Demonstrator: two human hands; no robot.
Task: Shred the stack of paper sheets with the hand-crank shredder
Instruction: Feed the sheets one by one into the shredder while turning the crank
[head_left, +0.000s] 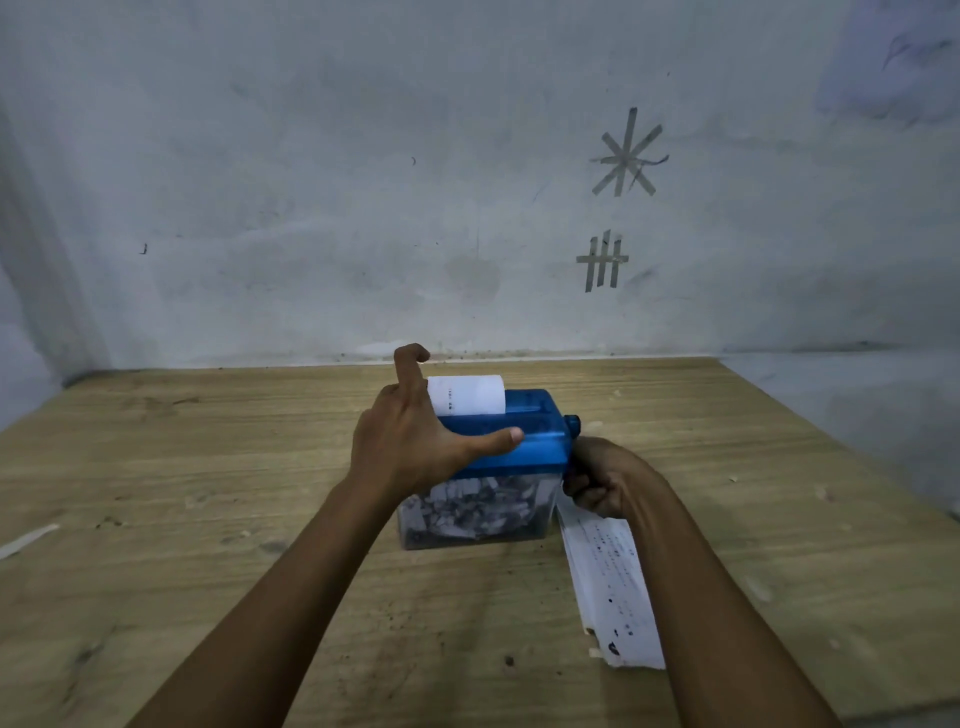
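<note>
Shredder: a hand-crank shredder (540, 441) with a blue top stood at the middle of the wooden desk (208, 467), well short of the far edge.
Bin: the clear bin (543, 512) under the blue top was largely filled with pale shreds (467, 506).
Sheet: one white sheet (472, 395) stood upright out of the slot, towards the far left of the top, its upper edge curling.
Left hand: the left hand (405, 441) lay spread over the left end of the blue top, released rather than clenched. The thumb stretched straight along the near side, and one finger was raised and hooked at its tip beside the sheet's left edge.
Right hand: the right hand (602, 483) was clenched round the handle of the crank (571, 425) on the shredder's right side, low beside the bin.
Stack: the stack of paper sheets (610, 587) lay flat on the desk just right of the bin. It ran towards the near edge, partly under the right forearm, with small print showing on the top sheet.
Desk: small scraps lay scattered, and a pale paper strip (28, 540) lay at the far left.
Wall: the grey wall (311, 182) behind carried a tape star (626, 156) above a tape tally mark (602, 260), right of centre.
</note>
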